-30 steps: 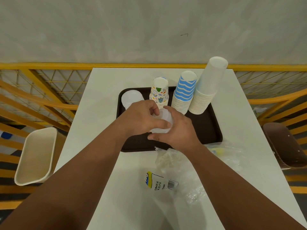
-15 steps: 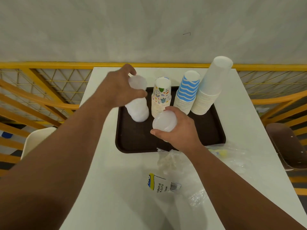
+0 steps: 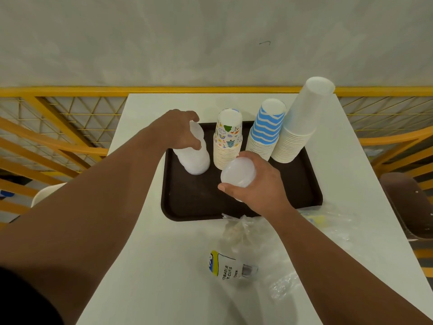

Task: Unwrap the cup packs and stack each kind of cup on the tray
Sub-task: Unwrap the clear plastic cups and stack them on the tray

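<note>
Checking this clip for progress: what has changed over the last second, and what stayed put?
The hands, together on one bunch of clear cups a second ago, have split it. The left hand carried its share back-left and now grips the clear stack standing on the tray. The right hand keeps holding the remaining clear cups above the tray. The three paper cup stacks and the wrappers on the table stayed put.
</note>
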